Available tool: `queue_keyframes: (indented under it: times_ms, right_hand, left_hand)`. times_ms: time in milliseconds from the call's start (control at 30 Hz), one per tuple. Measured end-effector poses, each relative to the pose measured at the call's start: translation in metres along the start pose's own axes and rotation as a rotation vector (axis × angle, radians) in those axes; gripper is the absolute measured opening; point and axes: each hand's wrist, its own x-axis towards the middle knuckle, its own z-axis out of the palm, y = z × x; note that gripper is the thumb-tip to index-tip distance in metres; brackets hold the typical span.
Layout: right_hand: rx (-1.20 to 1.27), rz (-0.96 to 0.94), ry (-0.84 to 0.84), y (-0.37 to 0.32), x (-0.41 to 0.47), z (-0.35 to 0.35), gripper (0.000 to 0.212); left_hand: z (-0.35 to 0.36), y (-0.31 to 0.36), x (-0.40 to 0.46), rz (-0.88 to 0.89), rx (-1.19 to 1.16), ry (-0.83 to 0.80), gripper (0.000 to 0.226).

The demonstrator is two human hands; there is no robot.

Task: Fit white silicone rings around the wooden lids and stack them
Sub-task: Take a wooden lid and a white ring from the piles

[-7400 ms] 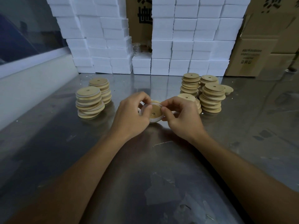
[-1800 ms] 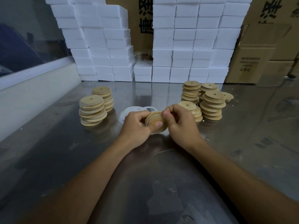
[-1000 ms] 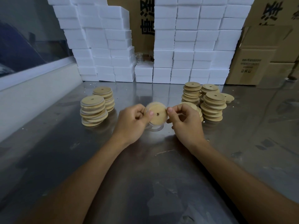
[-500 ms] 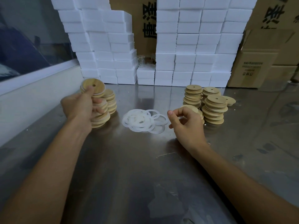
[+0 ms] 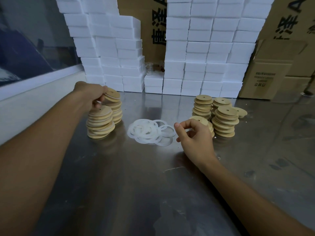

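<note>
Round tan wooden lid [image 5: 111, 97], tilted, sits atop the rear left stack of ringed lids [image 5: 116, 110]. Loose white silicone rings [image 5: 150, 132] overlap flat at table centre. Unringed wooden lid stacks [image 5: 221, 119] stand at right.

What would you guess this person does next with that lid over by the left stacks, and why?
Probably let go of it. The left hand holds a lid on top of the rear left stack, tilted, so it likely just needs releasing there. Meanwhile the right hand hovers empty beside the loose white rings and the bare lids, seemingly ready to start the next one.
</note>
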Motion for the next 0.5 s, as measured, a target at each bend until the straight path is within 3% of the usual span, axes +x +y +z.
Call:
queue_keyframes:
  times_ms: [300,433,500]
  right_hand:
    - [-0.041,-0.038,0.038,0.0,0.0,0.001,0.017]
    - [-0.219,-0.165,0.133,0.001,0.001,-0.004,0.012]
    - [-0.377,-0.226,0.187,0.001,0.004,-0.009,0.009]
  left_hand:
    - [0.004,-0.006,-0.002,0.133,0.451,0.256,0.036]
    - [0.011,-0.01,-0.016,0.247,0.528,0.384,0.027]
    - [0.016,-0.015,-0.026,0.386,0.549,0.447,0.022]
